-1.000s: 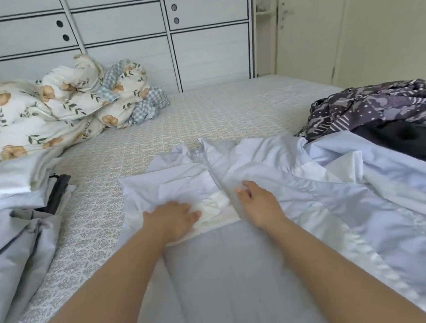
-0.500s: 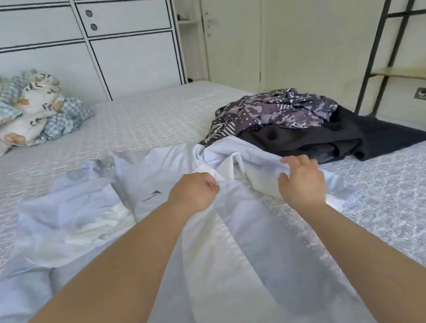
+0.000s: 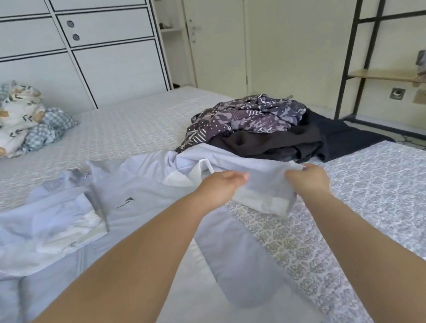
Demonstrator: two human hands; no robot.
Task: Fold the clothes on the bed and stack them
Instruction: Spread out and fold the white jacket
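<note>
Toward the bed's (image 3: 130, 127) right edge, I see my left hand (image 3: 221, 188) and right hand (image 3: 308, 179) pinching the light-blue jacket's (image 3: 142, 191) sleeve; pulling could drag its laid-out body crooked.

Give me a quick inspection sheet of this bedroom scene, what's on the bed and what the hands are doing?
Surface: patterned bedspread on the bed.
Job's things: pale blue jacket spread open; unfolded pile, patterned garment over a dark garment.
Clutter: floral quilt bunched at far left.
Hands: left hand and right hand each grip the jacket's sleeve end, lifted off the bed.
Cables: nothing seen.
Surroundings: white cabinets, closed door, black metal shelf frame.
</note>
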